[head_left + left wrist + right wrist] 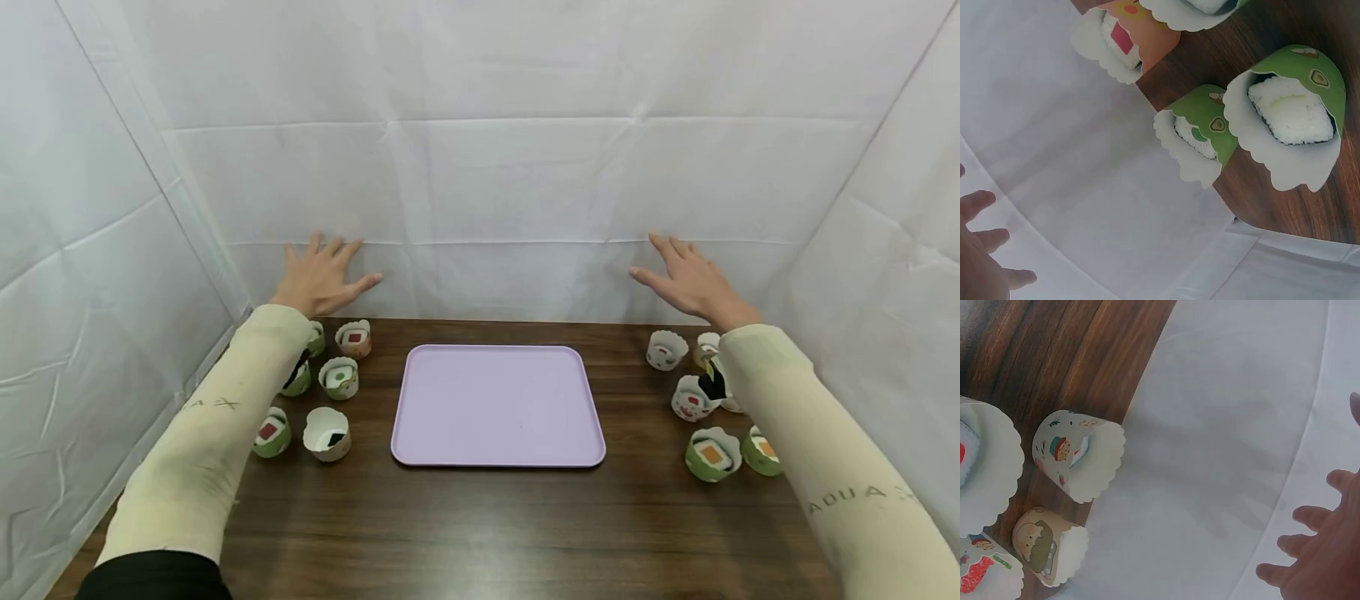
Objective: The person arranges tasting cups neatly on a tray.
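Observation:
Fingers spread, my left hand (318, 277) is held out above the far left of the table and holds nothing. Below it stand paper cups with sushi pieces, among them an orange cup (353, 339) and a green cup (1197, 134) with a rice piece inside. My right hand (693, 283) stretches out likewise at the far right, nothing in its fingers. Nearest to it are a white patterned cup (667, 351) and a brown cup (1044, 547) with a cartoon print. Between the two groups a pale purple tray (498, 404) lies flat on the table, with nothing on it.
White cloth (510, 183) hangs behind the brown wooden table (480, 533) and on both sides. Several cups stand at left, including a white cup (327, 434). At right are more, including a green cup (712, 455) with an orange-topped piece. My forearms partly hide both groups.

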Action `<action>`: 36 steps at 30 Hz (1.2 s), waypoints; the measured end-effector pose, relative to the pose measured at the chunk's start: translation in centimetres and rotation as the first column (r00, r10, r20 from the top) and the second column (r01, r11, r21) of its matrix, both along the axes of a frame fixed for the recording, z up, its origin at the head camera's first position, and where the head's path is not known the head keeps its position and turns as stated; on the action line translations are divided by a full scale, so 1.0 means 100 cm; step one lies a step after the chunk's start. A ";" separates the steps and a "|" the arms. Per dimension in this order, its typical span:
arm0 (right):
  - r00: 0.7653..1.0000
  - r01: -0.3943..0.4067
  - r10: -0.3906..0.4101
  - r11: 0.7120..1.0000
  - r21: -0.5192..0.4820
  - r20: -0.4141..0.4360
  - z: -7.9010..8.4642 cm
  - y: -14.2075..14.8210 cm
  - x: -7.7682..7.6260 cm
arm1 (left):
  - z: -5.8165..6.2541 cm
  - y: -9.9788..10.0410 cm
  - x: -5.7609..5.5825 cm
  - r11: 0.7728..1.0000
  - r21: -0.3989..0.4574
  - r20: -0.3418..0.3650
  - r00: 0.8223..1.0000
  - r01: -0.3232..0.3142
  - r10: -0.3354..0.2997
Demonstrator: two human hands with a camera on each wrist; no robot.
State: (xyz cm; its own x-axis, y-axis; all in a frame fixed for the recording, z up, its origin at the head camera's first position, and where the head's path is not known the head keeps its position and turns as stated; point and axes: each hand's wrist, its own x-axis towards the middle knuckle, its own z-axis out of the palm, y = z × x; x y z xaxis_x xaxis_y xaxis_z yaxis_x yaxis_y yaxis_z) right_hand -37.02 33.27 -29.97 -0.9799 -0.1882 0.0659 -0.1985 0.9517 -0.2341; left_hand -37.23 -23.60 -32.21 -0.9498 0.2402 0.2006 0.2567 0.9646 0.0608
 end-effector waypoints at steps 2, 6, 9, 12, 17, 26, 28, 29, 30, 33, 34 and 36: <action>1.000 -0.007 0.007 1.000 -0.005 -0.005 0.001 -0.001 0.001 | 0.000 -0.002 0.001 1.000 0.004 -0.005 1.000 0.001 -0.001; 0.999 -0.031 0.031 0.999 -0.010 -0.020 0.002 -0.005 0.005 | 0.000 -0.007 0.002 1.000 0.019 -0.029 1.000 0.009 -0.009; 0.999 -0.047 0.046 0.999 -0.020 -0.020 0.002 -0.009 0.010 | 0.000 -0.012 0.003 0.999 0.037 -0.029 0.999 0.015 -0.014; 0.999 -0.051 0.051 0.998 -0.039 -0.014 0.001 -0.012 0.017 | 0.001 -0.018 0.004 0.998 0.060 -0.009 1.000 0.020 -0.020; 0.997 -0.077 0.076 0.996 -0.055 -0.027 0.000 -0.021 0.032 | 0.003 -0.028 0.008 0.993 0.115 0.043 0.999 0.010 -0.015; 0.989 -0.144 0.140 0.986 -0.081 -0.052 -0.015 -0.044 0.070 | -0.002 -0.051 0.021 0.984 0.167 0.179 0.983 -0.058 0.028; 0.988 -0.155 0.151 0.981 -0.114 -0.043 -0.019 -0.049 0.080 | -0.005 -0.057 0.024 0.982 0.176 0.199 0.979 -0.072 0.036; 0.988 -0.157 0.154 0.978 -0.139 -0.033 -0.020 -0.051 0.085 | -0.006 -0.059 0.025 0.980 0.183 0.204 0.978 -0.074 0.036; 0.988 -0.152 0.150 0.975 -0.163 -0.024 -0.022 -0.053 0.091 | -0.007 -0.062 0.025 0.979 0.189 0.207 0.978 -0.074 0.034; 0.991 -0.118 0.129 0.967 -0.227 0.031 -0.031 -0.059 0.108 | -0.011 -0.070 0.029 0.973 0.217 0.225 0.974 -0.083 0.033; 0.991 -0.108 0.123 0.964 -0.243 0.048 -0.034 -0.062 0.113 | -0.013 -0.073 0.030 0.970 0.226 0.235 0.971 -0.090 0.035; 0.986 -0.090 0.126 0.953 -0.291 0.107 -0.042 -0.065 0.123 | -0.017 -0.078 0.031 0.963 0.247 0.258 0.965 -0.111 0.045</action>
